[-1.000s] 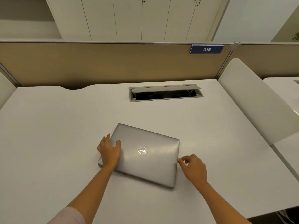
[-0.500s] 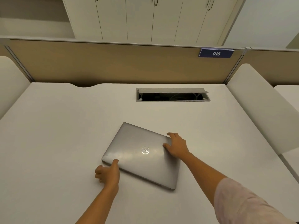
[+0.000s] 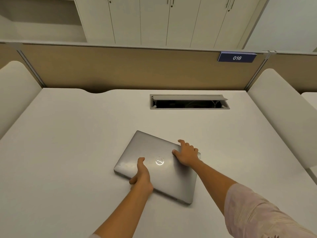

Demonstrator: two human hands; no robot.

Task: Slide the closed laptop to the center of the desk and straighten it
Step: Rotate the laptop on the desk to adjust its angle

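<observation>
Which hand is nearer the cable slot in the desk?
Right. The right hand grips the laptop at its far corner, closer to the cable slot; the left hand holds its near edge, farther back.

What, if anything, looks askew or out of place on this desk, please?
The laptop lies skewed, its edges at an angle to the desk and to the cable hatch beyond it. The left hand holds its near edge, the right hand its far right corner. The hatch lid is propped open.

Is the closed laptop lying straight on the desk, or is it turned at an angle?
At an angle: the laptop has edges running slanted against the cable hatch and the back edge of the desk.
</observation>
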